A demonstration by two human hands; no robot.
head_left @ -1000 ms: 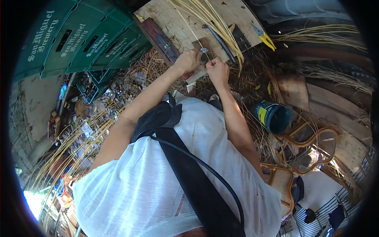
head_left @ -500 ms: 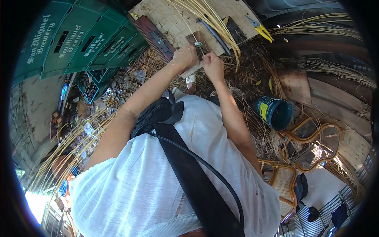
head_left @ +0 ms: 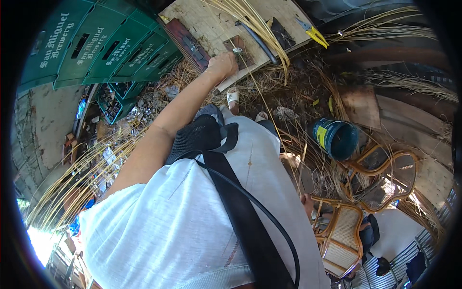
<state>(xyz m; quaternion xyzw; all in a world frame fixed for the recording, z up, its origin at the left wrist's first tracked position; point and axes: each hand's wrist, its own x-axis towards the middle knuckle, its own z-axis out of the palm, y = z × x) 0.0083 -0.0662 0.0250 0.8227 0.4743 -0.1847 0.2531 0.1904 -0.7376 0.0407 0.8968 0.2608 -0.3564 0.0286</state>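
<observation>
My left hand (head_left: 223, 67) is closed at the near edge of a wooden board (head_left: 211, 17), against a small metal fitting (head_left: 237, 50) fixed over a brown plate. What its fingers grip is hidden. One thin cane strip (head_left: 265, 103) runs from that fitting down past my right side. At the strip's lower end is my right hand (head_left: 307, 203), only partly visible beside my shirt, closed on it. A bundle of cane strips (head_left: 262, 29) lies over the board, next to a long black curved tool (head_left: 261, 42).
Yellow-handled cutters (head_left: 315, 36) and a dark reddish block (head_left: 187, 45) lie on the board. Green crates (head_left: 103, 53) are stacked at left. To the right are a dark green bucket (head_left: 337, 137) and rattan chair frames (head_left: 344, 226). Cane scraps (head_left: 183, 72) litter the ground.
My right hand has moved from beside my left hand down and back to my right side, drawing the cane strip out long. My left hand has stayed by the fitting.
</observation>
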